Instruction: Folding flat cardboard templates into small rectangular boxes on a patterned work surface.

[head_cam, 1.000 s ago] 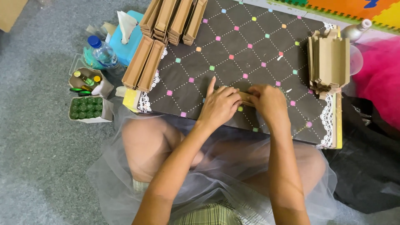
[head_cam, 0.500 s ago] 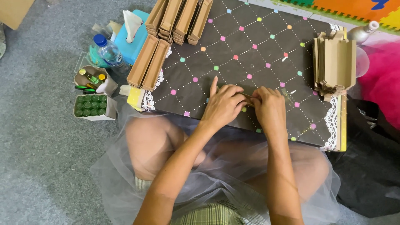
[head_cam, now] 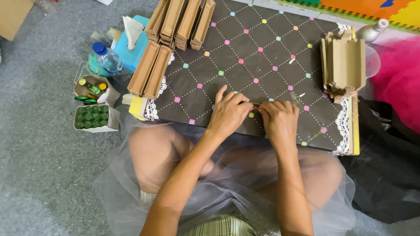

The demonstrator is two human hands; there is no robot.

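Both forearms reach forward, converging. Left hand (head_cam: 229,114) palm down, fingers curled, index finger stretched forward. Right hand (head_cam: 279,119) palm down just beside it, fingers bent, fingertips of the two nearly meeting.

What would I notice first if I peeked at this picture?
Two hands, the left hand and right hand, press together on a small brown cardboard piece near the front of a dark board with coloured squares. Long cardboard trays pile up at its far left, and folded cardboard is stacked on its right.
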